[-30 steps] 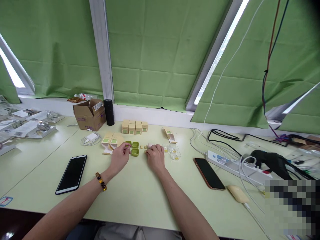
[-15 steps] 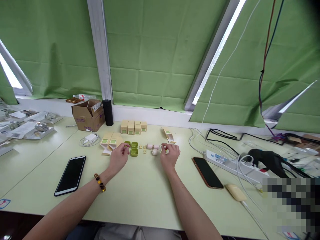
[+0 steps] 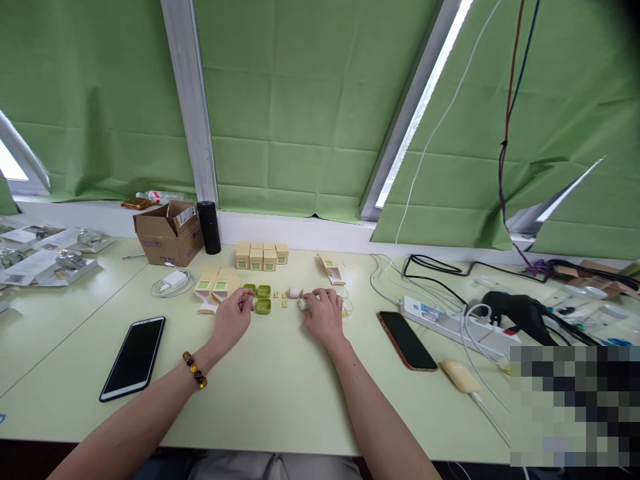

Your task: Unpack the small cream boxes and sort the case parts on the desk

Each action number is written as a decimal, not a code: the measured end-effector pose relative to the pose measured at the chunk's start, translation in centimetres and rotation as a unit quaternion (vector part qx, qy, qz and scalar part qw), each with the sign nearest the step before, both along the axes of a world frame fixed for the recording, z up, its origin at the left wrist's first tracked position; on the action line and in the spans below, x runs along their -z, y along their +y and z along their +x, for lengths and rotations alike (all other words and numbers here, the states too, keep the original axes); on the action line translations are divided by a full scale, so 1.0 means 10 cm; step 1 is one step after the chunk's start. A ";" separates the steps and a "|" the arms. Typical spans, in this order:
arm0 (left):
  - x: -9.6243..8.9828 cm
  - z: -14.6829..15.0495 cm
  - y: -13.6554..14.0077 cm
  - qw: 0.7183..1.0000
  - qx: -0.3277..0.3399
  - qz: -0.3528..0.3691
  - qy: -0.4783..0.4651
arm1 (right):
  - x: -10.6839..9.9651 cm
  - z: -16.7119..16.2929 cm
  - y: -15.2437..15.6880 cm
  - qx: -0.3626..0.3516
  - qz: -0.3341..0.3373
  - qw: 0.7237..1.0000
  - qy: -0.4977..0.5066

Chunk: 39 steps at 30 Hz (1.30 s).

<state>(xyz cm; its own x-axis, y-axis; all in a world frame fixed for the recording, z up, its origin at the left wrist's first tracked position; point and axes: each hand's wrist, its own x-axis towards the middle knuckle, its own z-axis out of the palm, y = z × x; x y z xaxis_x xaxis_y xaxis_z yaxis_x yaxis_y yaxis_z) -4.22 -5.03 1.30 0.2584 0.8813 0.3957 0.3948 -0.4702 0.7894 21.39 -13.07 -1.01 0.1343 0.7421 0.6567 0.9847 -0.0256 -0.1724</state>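
Observation:
My left hand (image 3: 233,319), wearing a bead bracelet, rests with its fingers pinched together beside small green square trays (image 3: 263,306). Whether anything is between its fingertips is hidden. My right hand (image 3: 325,315) is palm down, fingers curled over small pale cylinders. One whitish cylinder (image 3: 303,305) shows its end at the fingertips, and a pinkish cylinder (image 3: 295,293) lies just left of them. Tiny yellowish pieces (image 3: 284,304) sit between the trays and the cylinders. Opened small cartons (image 3: 220,285) lie behind my left hand.
Several small closed cartons (image 3: 256,259) stand at the back. Another opened carton (image 3: 331,269) lies behind my right hand. Phones flank my arms, one at left (image 3: 133,358), one at right (image 3: 407,340). A power strip (image 3: 453,325) with cables, a cardboard box (image 3: 169,235) and a black cylinder (image 3: 209,228) are farther out.
My right hand has turned palm down and moved left over the pale cylinders, covering some of them. My left hand stays beside the green trays. The view has shifted slightly.

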 end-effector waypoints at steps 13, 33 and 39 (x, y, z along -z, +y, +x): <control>0.01 -0.02 0.01 1.000 -0.002 -0.002 0.007 | -0.14 0.00 -0.06 0.052 -0.079 0.995 -0.045; 0.00 -0.01 0.04 1.000 -0.006 0.003 -0.018 | -0.22 -0.59 -0.21 -0.182 -0.058 0.981 -0.024; -0.02 0.01 0.06 0.999 -0.015 0.032 -0.028 | -0.17 -0.91 -0.23 -0.178 -0.259 0.948 -0.049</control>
<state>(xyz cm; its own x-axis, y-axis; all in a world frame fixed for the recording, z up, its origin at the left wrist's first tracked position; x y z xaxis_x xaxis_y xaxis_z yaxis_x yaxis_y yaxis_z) -4.14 -4.39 1.51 0.2087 0.8607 0.4644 0.3657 -0.5091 0.7792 12.32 -15.42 0.67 -0.2285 0.9550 0.1891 0.9572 0.2558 -0.1354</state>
